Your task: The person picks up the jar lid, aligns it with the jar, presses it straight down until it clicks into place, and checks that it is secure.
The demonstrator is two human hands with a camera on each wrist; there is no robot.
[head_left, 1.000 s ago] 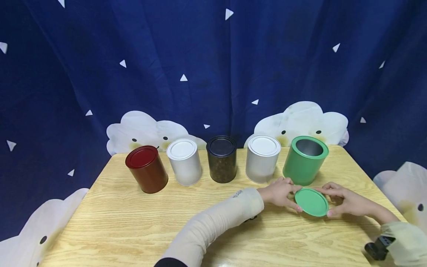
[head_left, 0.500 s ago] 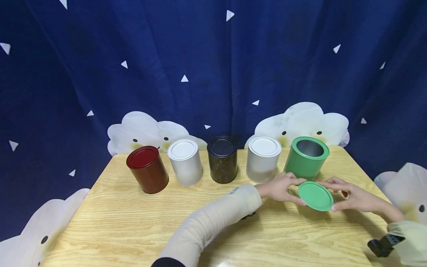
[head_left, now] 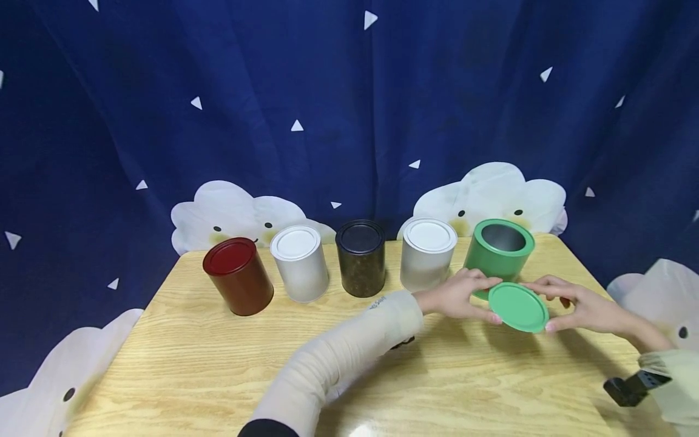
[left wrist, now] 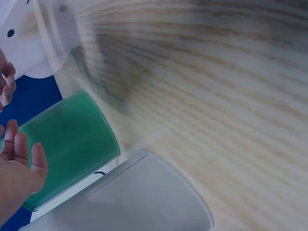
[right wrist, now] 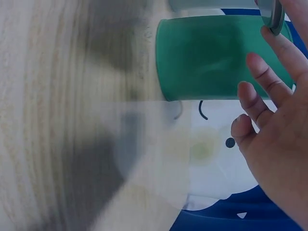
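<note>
Between my two hands a round green lid point(head_left: 519, 307) is held by its edge, tilted, in front of the green can point(head_left: 494, 261). My left hand point(head_left: 461, 296) pinches the lid's left side with thumb and forefinger. On the right side, my right hand point(head_left: 581, 308) grips the rim the same way. The green can stands upright with its top uncovered and a grey inside showing. In the right wrist view the lid's edge point(right wrist: 275, 19) meets my right fingertips, with the can behind. The left wrist view shows my left hand's fingers point(left wrist: 21, 149) before the green can; the lid is hidden there.
Left of the green can stand a white can point(head_left: 428, 261), a black can point(head_left: 361, 260), another white can point(head_left: 300, 267) and a dark red can point(head_left: 238, 276), all with lids on. They line the back of the wooden table point(head_left: 180, 370), before a blue curtain point(head_left: 338, 73).
Both hands have lifted the green lid up and away from me, closer to the green can, which it now partly overlaps in view. The cans have not moved.
</note>
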